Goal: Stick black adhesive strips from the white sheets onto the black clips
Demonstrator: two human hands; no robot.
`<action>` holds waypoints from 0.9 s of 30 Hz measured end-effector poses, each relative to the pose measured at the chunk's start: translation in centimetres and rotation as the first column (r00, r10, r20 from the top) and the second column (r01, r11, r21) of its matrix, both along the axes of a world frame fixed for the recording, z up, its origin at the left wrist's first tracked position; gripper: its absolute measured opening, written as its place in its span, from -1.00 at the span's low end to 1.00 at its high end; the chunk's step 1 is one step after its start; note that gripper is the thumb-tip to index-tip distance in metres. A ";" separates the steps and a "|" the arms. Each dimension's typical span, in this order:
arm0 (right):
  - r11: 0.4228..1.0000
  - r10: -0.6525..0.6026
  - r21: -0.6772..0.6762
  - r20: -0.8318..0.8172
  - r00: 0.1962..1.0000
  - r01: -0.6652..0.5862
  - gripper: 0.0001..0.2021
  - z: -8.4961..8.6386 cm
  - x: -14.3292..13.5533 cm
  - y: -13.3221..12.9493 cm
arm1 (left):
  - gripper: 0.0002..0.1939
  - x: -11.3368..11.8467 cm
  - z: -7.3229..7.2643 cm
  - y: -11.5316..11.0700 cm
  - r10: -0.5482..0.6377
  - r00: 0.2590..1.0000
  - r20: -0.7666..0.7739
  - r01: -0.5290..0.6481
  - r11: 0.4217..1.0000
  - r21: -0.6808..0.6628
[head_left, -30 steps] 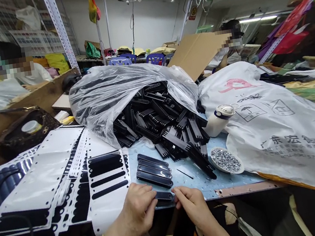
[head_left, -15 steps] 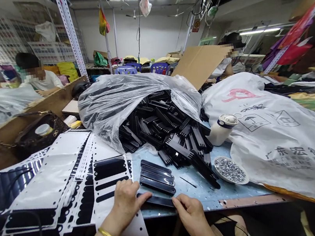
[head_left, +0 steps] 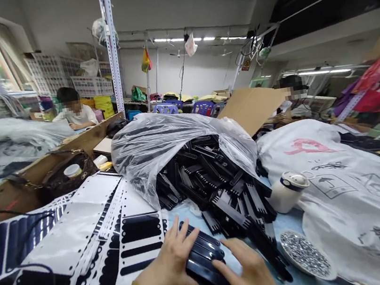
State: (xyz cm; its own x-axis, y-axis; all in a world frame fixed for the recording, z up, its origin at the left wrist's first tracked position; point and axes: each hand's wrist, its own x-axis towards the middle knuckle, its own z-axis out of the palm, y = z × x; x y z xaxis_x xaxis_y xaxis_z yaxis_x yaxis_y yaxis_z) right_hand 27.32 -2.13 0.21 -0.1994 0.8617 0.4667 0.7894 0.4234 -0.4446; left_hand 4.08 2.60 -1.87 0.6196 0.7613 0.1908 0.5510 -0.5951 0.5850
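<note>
Several long, glossy black plastic strips (head_left: 205, 252) with rounded ends lie side by side on the light blue tabletop in front of me. At their left ends my left hand (head_left: 174, 259) is open, its fingers spread over and against the edge of the row. My right hand (head_left: 246, 267) is at the right ends, thumb and forefinger apart, the thumb at the nearer strips. Neither hand has closed around a piece. Left of my left hand lie white sheets (head_left: 143, 249) with black strip-shaped stickers. Beyond the row, black toothed comb-like pieces (head_left: 213, 177) spill from a clear plastic bag (head_left: 146, 137).
A white dish (head_left: 306, 254) of small shiny metal parts and a white lidded cup (head_left: 290, 189) stand at the right, beside a large white sack (head_left: 327, 179). A brown handbag (head_left: 69, 172) is at the left. Two people sit farther back behind a cardboard sheet (head_left: 254, 109) and a wooden partition.
My hands have let go of the single strip they held at the table's front edge. They have moved up to the row's two ends, fingers spread. The camera view has tilted upward.
</note>
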 end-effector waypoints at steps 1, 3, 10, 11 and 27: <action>0.998 0.045 -0.058 0.078 0.996 -0.040 -0.62 1.0 -0.9 1.1 | 0.39 0.4 0.5 0.8 0.000 1.000 0.004 0.000 0.998 -0.069; 0.975 0.083 -0.222 0.234 0.969 -0.030 -0.48 2.4 -2.8 2.8 | 0.41 0.7 1.0 2.1 -0.012 1.000 0.019 0.015 0.979 -0.204; 0.832 0.243 -0.555 0.360 0.901 -0.003 0.08 1.9 -4.5 1.1 | 0.30 -1.3 -0.1 2.0 -0.017 0.991 0.136 0.061 0.946 -0.320; 0.823 0.244 -0.567 0.377 0.894 0.014 0.09 1.9 -4.6 0.8 | 0.29 -1.5 0.0 1.6 -0.006 0.987 0.158 0.058 0.944 -0.326; 0.878 -0.081 -0.465 0.084 0.993 0.111 -0.52 -0.8 -4.0 5.6 | -0.19 2.0 -2.9 -11.8 0.913 0.169 0.372 0.342 0.299 -0.891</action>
State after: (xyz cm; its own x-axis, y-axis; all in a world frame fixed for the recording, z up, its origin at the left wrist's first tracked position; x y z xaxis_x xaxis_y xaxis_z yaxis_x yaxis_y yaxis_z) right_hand 23.35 3.49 -0.61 -0.1189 0.9929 -0.0061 0.8473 0.0983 -0.5220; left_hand 6.10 -9.21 -4.73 0.1891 0.8464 -0.4978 -0.6509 0.4876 0.5818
